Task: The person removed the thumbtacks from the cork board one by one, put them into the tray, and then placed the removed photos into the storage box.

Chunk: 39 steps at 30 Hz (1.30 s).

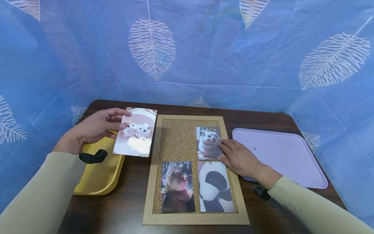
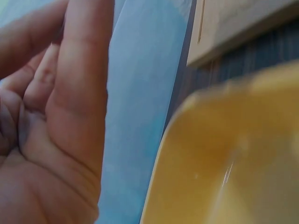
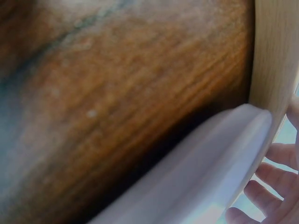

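We see the left hand pinching the pair photo at ten o'clock of the board — the right hand, loosely extended, touches the crown photo at one. Yellow tray: nine; purple tray: three.

On the table, the corkboard lies between the left tray and the right tray; on the board, 1 rear-right photo lies under the right hand's fingertips, behind 1 front-right photo; 1 front-left photo lies beside that; the curtain hangs behind.
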Tool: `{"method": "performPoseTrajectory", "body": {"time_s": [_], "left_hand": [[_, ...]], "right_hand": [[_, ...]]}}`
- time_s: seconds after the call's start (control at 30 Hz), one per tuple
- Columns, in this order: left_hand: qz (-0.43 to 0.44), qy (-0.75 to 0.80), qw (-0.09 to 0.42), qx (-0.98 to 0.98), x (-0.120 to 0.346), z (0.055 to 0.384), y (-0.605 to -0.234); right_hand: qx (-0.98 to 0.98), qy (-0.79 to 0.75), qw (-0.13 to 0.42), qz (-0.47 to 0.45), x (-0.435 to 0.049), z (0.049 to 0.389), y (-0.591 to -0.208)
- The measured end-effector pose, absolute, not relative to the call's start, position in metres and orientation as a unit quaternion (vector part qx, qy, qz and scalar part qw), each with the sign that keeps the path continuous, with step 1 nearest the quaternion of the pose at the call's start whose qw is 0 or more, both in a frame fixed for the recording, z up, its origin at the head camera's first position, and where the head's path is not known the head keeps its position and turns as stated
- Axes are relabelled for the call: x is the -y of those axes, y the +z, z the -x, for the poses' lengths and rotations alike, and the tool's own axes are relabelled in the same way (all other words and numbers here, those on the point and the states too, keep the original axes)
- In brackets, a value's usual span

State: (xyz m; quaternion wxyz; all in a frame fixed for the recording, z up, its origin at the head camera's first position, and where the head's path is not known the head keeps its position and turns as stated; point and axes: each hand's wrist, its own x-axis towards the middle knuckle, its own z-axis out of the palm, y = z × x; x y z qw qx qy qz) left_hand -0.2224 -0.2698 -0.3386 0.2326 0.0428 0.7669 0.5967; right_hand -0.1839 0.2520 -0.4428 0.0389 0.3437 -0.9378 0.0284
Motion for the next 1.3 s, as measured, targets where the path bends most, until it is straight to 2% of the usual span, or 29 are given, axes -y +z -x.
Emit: {"method": "performPoseTrajectory", "body": {"time_s": [0.33,0.5,1.03,1.3], "left_hand": [[-0.032,0.565,0.227,-0.793,0.352,0.208,-0.340],[-0.004,0.541,0.242,-0.805,0.374,0.201,-0.347],[-0.004,0.575,0.331,-0.748,0.389,0.191,-0.369],[0.012,0.540,0.310,-0.783,0.373,0.190,-0.373]], "right_hand": [[0.936,0.033,0.040,-0.347,-0.250,0.182,-0.441],[0.937,0.036,0.040,-0.346,-0.251,0.182,-0.441],[0.939,0.039,0.039,-0.339,-0.252,0.182,-0.442],[0.939,0.039,0.042,-0.339,-0.252,0.182,-0.442]]}}
